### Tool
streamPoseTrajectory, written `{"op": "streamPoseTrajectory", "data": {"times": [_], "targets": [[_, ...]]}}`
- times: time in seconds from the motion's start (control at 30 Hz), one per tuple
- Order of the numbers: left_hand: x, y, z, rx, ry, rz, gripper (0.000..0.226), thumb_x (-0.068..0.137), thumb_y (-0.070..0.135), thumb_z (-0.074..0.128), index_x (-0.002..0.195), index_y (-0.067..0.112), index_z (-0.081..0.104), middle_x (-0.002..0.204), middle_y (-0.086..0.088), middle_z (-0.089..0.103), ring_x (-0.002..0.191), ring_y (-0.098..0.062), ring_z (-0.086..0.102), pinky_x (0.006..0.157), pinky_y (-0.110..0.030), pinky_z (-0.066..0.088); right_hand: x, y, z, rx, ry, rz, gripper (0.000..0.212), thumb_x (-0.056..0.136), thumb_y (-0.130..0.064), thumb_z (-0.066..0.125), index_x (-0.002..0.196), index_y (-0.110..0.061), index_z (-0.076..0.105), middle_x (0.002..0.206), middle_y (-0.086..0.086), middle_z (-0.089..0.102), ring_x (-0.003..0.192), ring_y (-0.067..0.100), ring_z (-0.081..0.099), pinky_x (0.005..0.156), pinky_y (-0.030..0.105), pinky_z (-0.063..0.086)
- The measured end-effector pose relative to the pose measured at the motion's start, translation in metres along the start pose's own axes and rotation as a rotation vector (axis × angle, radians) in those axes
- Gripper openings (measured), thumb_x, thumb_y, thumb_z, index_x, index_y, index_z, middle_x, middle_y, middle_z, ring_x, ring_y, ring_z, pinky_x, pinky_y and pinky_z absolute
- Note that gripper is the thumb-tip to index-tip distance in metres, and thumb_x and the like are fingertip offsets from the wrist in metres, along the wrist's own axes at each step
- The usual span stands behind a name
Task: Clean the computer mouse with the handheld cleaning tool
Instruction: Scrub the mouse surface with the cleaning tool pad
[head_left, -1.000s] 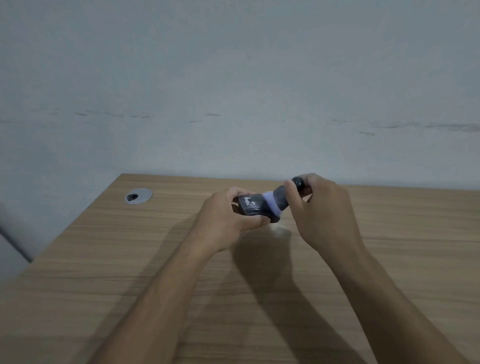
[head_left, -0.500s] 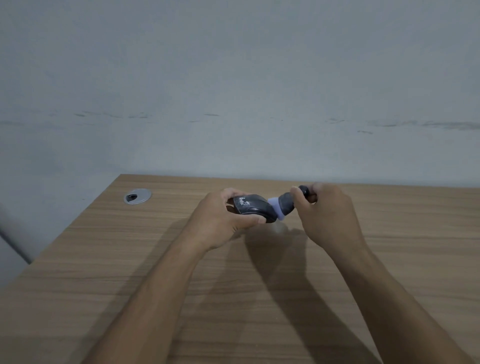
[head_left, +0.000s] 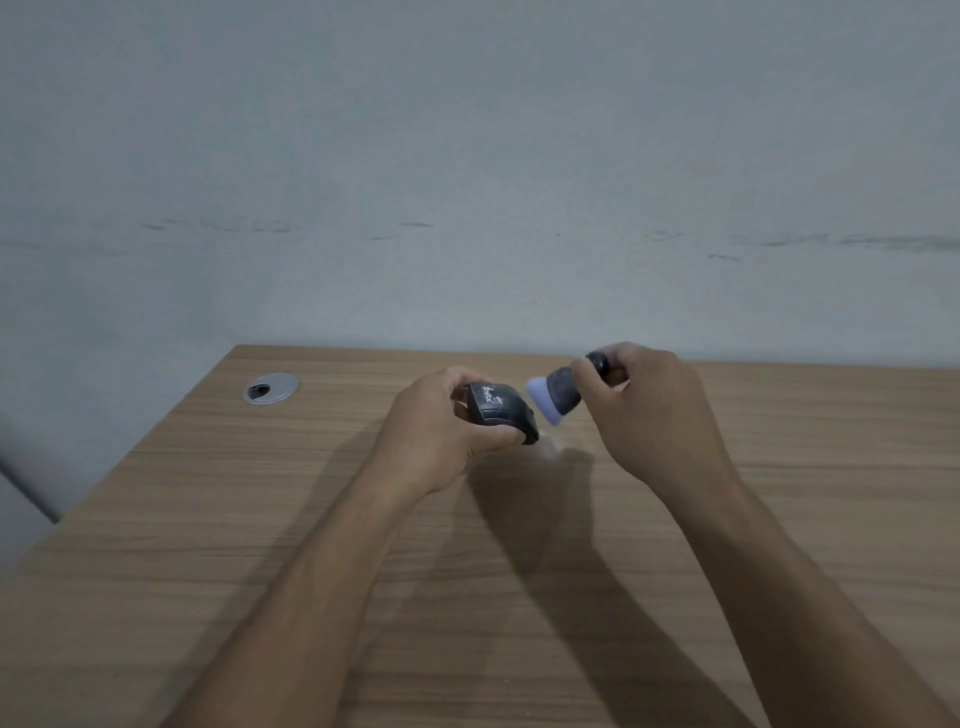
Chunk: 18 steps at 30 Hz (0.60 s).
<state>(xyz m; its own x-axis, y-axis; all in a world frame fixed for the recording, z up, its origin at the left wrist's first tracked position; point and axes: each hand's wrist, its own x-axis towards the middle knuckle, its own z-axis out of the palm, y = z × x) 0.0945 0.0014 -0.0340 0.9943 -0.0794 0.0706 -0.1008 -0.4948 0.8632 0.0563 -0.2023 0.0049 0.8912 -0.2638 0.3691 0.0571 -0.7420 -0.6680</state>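
where desk (head_left: 519, 597) lies bare, cable grommet (head_left: 270, 387)

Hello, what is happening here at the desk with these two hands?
A person is cleaning a computer mouse above a wooden desk. The left hand holds the dark mouse in the air. The right hand grips a handheld cleaning tool whose pale lilac head points toward the mouse. A small gap separates the head from the mouse, so they are not touching. A round metal cable grommet sits in the desk's far left corner.
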Motion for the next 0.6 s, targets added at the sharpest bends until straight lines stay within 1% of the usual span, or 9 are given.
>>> {"op": "streamPoseTrajectory", "data": {"times": [0.07,0.17,0.27,0.33,0.4,0.47,0.53,0.57,0.6], "targets": [[-0.001,0.0,0.002,0.016,0.008,0.003,0.059,0.069,0.025,0.107,0.121,0.028,0.079,0.106,0.006,0.086,0.098,-0.016,0.084,0.087,-0.033,0.064,-0.002,-0.012,-0.006,0.05,0.036,-0.059,0.025,0.098,-0.04,0.061,0.083,-0.025,0.073,0.072,-0.013,0.07,0.062,-0.005,0.06,0.054,0.009,0.04],[-0.002,0.003,0.002,0.064,0.009,0.02,0.053,0.072,0.026,0.106,0.118,0.029,0.079,0.1,0.01,0.085,0.092,-0.011,0.081,0.079,-0.03,0.06,-0.01,-0.031,-0.005,0.08,0.013,-0.134,0.023,0.098,-0.04,0.064,0.083,-0.026,0.075,0.062,-0.016,0.064,0.055,-0.006,0.058,0.052,0.008,0.039],[-0.002,0.003,0.0,0.09,-0.005,0.033,0.047,0.075,0.026,0.104,0.115,0.029,0.079,0.099,0.011,0.083,0.092,-0.01,0.079,0.077,-0.027,0.06,-0.016,-0.032,0.005,0.032,-0.015,-0.126,0.024,0.096,-0.039,0.064,0.083,-0.022,0.074,0.068,-0.008,0.071,0.055,0.004,0.06,0.05,0.019,0.044],[-0.001,0.0,0.0,0.088,0.009,0.053,0.053,0.071,0.025,0.105,0.118,0.028,0.08,0.102,0.01,0.085,0.095,-0.012,0.082,0.081,-0.028,0.062,-0.014,-0.024,0.008,-0.036,0.0,-0.066,0.028,0.094,-0.04,0.062,0.077,-0.019,0.071,0.068,-0.002,0.071,0.057,0.016,0.061,0.054,0.034,0.049],[-0.001,-0.001,0.001,0.076,0.012,0.06,0.055,0.07,0.025,0.106,0.118,0.028,0.08,0.104,0.009,0.086,0.096,-0.013,0.083,0.083,-0.029,0.063,-0.011,-0.018,0.008,-0.095,0.013,-0.018,0.032,0.092,-0.04,0.061,0.07,-0.016,0.065,0.061,0.0,0.063,0.055,0.02,0.056,0.05,0.035,0.043],[0.0,-0.001,0.002,0.081,0.006,0.074,0.055,0.07,0.027,0.106,0.119,0.03,0.08,0.104,0.01,0.086,0.097,-0.011,0.082,0.087,-0.032,0.065,-0.011,-0.019,0.005,-0.059,0.019,-0.023,0.03,0.093,-0.039,0.061,0.073,-0.018,0.068,0.064,-0.002,0.067,0.055,0.015,0.058,0.053,0.033,0.045],[0.001,-0.002,0.002,0.102,0.0,0.098,0.041,0.072,0.026,0.105,0.106,0.037,0.083,0.096,0.015,0.086,0.091,-0.003,0.08,0.083,-0.026,0.063,-0.014,-0.029,0.002,0.014,0.017,-0.078,0.024,0.095,-0.039,0.063,0.081,-0.023,0.073,0.073,-0.007,0.073,0.057,0.005,0.06,0.052,0.02,0.044],[0.0,-0.001,0.002,0.111,-0.007,0.111,0.032,0.074,0.022,0.104,0.09,0.039,0.082,0.088,0.019,0.085,0.084,0.002,0.078,0.077,-0.018,0.06,-0.016,-0.035,0.002,0.034,0.008,-0.107,0.022,0.096,-0.039,0.063,0.083,-0.026,0.073,0.073,-0.009,0.074,0.056,0.002,0.059,0.052,0.016,0.043],[0.002,-0.004,0.003,0.112,-0.012,0.119,0.031,0.075,0.018,0.103,0.076,0.038,0.079,0.081,0.02,0.082,0.077,0.004,0.075,0.07,-0.011,0.054,-0.017,-0.038,0.003,0.046,-0.007,-0.125,0.02,0.096,-0.039,0.064,0.083,-0.026,0.074,0.072,-0.009,0.073,0.054,0.001,0.058,0.051,0.014,0.041]]}}
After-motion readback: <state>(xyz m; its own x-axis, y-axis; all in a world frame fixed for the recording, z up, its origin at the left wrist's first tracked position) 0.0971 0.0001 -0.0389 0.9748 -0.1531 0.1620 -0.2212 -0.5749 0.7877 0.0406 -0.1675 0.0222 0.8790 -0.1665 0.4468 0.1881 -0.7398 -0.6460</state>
